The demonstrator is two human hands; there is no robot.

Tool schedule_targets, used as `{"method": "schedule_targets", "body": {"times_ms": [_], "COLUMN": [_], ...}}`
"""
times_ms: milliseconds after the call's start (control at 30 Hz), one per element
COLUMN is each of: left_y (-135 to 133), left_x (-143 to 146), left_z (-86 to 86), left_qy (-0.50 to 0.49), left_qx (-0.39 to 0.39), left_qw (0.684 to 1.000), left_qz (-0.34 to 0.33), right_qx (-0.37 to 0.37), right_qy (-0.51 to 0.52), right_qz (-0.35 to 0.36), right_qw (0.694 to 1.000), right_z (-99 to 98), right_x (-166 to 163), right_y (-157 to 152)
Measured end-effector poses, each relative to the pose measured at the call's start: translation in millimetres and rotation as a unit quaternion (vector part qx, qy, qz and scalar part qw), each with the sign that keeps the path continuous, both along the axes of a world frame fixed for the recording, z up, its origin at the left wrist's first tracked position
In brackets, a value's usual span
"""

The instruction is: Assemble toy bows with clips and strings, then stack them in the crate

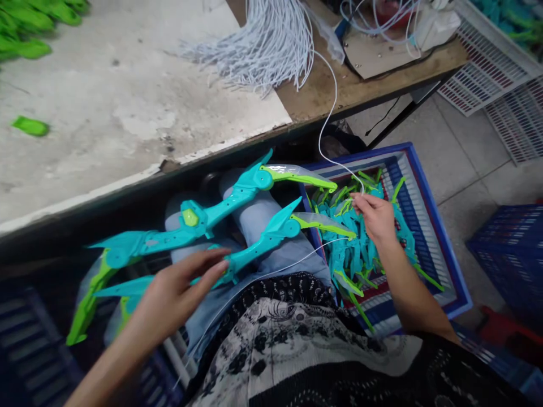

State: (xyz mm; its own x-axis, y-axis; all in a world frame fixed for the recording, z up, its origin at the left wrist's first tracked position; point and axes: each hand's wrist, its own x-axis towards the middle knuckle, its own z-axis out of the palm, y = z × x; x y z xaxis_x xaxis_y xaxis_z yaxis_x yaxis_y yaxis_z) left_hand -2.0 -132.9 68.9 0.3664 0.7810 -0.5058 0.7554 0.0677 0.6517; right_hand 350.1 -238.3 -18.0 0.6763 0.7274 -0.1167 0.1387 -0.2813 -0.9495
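Two turquoise toy bows with lime-green tips lie across my lap, one beyond the other. My left hand (182, 285) grips the middle of the nearer toy bow (265, 237), thumb and fingers around its handle. The farther bow (224, 209) rests untouched. My right hand (375, 217) pinches a white cord (335, 104) near the bows' right tips; this cord runs back to the bundle on the table. Another white string (297, 263) trails from the nearer bow's right tip across my lap. Clear plastic wraps the green tips.
A blue crate (441, 237) full of similar bows stands at my right. On the worktable (127, 113) lie a bundle of white cords (275, 45), a green piece (30, 125) and a green pile (34, 25). More crates (509, 249) stand farther right.
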Motion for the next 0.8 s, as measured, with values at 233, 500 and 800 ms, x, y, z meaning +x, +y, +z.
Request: {"method": "schedule_targets", "body": {"times_ms": [233, 500, 800], "left_y": [23.3, 20.5, 7.1], "left_x": [172.3, 213.4, 234.5], "left_z": [-38.8, -59.4, -82.3], "left_qy": [-0.283, -0.314, -0.382], "left_qx": [-0.252, -0.415, -0.446], "left_qw": [0.915, 0.83, 0.777], "left_qz": [0.136, 0.199, 0.228], "right_qx": [-0.012, -0.011, 0.023], "right_qy": [-0.097, -0.244, -0.358], "right_qz": [0.077, 0.145, 0.193], "right_qw": [0.992, 0.959, 0.913], "right_z": [2.2, -0.9, -11.4], "right_x": [-4.3, -3.6, -0.6], "right_y": [40.0, 40.4, 45.6]}}
